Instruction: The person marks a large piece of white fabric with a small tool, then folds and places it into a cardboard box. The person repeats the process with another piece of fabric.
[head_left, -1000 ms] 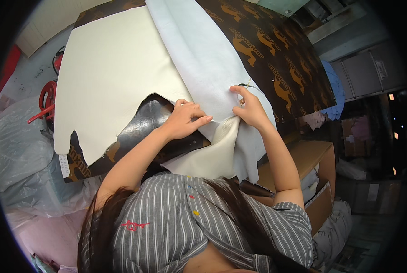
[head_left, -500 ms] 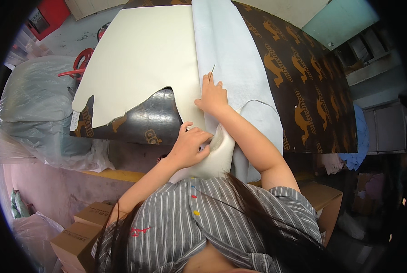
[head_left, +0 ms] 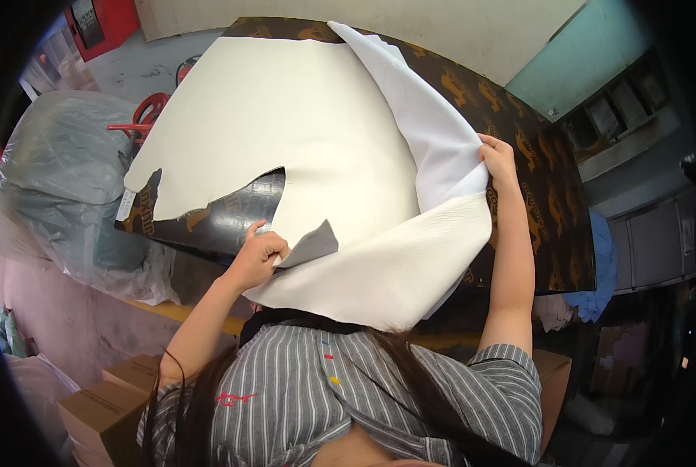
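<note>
A large cream-white leather sheet [head_left: 301, 101] with an irregular cut edge covers much of the table. Its right side is lifted and folded over, so the pale bluish-white underside [head_left: 441, 140] shows. My right hand [head_left: 499, 162] pinches the sheet's raised edge at the right. My left hand [head_left: 258, 255] is closed on the near edge, beside a turned-up grey corner [head_left: 313, 245]. Between my hands a grained white fold [head_left: 371, 261] hangs toward my body, over the table's near side. Whether my right hand still holds a thin pointed tool cannot be seen.
The dark table board [head_left: 531, 233] carries orange-brown printed figures. Plastic-wrapped bundles [head_left: 68, 194] stand at the left, near a red wheel-like part [head_left: 147, 109]. Cardboard boxes [head_left: 103, 416] sit at the lower left, and blue cloth [head_left: 599, 268] hangs beyond the table's right end.
My right hand has moved right, pulling the leather's folded side outward and raising it. My left hand has shifted left and down with the near edge. The thin tool no longer shows.
</note>
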### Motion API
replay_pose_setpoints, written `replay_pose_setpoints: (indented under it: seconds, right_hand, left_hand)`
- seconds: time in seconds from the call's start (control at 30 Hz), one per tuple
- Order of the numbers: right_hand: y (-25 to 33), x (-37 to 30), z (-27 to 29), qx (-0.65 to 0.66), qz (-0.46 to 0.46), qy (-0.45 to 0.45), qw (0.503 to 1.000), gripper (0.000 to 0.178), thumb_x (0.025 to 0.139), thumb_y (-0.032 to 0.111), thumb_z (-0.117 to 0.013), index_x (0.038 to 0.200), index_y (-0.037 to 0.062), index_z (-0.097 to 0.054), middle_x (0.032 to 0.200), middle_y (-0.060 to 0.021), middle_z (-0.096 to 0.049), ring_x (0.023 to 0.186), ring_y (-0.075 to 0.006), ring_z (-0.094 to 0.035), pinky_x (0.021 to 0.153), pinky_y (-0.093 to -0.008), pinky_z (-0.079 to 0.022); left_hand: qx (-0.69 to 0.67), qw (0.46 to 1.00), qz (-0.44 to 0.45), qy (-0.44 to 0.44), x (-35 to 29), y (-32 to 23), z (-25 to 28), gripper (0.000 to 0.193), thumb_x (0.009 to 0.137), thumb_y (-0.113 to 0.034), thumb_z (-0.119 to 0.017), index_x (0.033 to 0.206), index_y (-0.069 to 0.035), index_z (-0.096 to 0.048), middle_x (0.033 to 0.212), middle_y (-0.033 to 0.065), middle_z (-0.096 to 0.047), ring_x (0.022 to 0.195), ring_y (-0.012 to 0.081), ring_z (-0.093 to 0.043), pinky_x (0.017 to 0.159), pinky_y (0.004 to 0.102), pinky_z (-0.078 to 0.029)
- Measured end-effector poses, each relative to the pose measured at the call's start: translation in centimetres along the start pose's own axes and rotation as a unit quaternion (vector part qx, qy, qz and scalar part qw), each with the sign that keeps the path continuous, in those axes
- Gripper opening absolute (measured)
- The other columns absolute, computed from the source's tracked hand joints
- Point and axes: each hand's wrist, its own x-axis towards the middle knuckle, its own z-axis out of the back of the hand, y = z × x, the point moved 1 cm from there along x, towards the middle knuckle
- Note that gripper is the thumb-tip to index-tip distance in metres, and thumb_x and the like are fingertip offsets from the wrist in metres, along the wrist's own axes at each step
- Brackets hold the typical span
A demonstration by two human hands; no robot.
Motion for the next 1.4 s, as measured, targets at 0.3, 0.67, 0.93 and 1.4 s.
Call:
replay_pose_setpoints:
  seconds: [0.3, 0.67, 0.93, 1.4]
  right_hand:
    - [-19.2, -1.9, 16.7, 0.118, -0.117, 0.039, 0.985, 0.048, 0.090, 0.002, -0.061, 0.136, -0.0067, -0.052, 0.119, -0.0140, -0.069, 0.091, -0.0160, -0.068, 0.078, -0.0265, -0.055]
    - [-13.6, -15.9, 24.7, 0.033, -0.113, -0.150, 0.982, 0.047, 0.101, 0.024, -0.059, 0.143, 0.0065, -0.050, 0.136, -0.0070, -0.062, 0.115, -0.0156, -0.062, 0.096, -0.0281, -0.046]
    - [-9.0, -11.6, -4.1, -0.362, -0.033, -0.005, 0.931, 0.083, 0.081, 0.006, -0.068, 0.153, 0.0066, -0.028, 0.156, -0.0120, -0.038, 0.143, -0.0402, -0.035, 0.110, -0.0561, -0.036]
    - [-0.9, -15.4, -16.8, -0.400, 0.059, -0.081, 0.911, 0.029, 0.079, 0.002, -0.062, 0.106, 0.0071, -0.071, 0.076, -0.0168, -0.070, 0.068, -0.0350, -0.068, 0.063, -0.0463, -0.053]
  left_hand:
    - [0.042, 0.992, 0.111, -0.038, -7.4, 2.8, 0.3, 0.026, 0.081, 0.006, -0.053, 0.089, -0.009, -0.072, 0.086, 0.0023, -0.070, 0.088, 0.0146, -0.067, 0.108, 0.0393, -0.038]
    - [-0.751, 0.457, 0.251, -0.406, -6.1, 10.9, 11.4, 0.070, 0.095, -0.039, -0.066, 0.145, 0.002, -0.039, 0.147, 0.0154, -0.047, 0.124, 0.0248, -0.055, 0.099, 0.0356, -0.049]
    - [-0.287, 0.767, 0.198, -0.539, 3.4, 26.3, 19.4, 0.053, 0.098, -0.029, -0.063, 0.135, 0.006, -0.051, 0.131, 0.0133, -0.060, 0.113, 0.0232, -0.061, 0.094, 0.0357, -0.049]
    - [-0.221, 0.721, 0.277, -0.596, 0.3, 43.1, 42.3, 0.050, 0.092, -0.027, -0.068, 0.113, 0.018, -0.062, 0.111, 0.0204, -0.068, 0.091, 0.0285, -0.070, 0.077, 0.0401, -0.057]
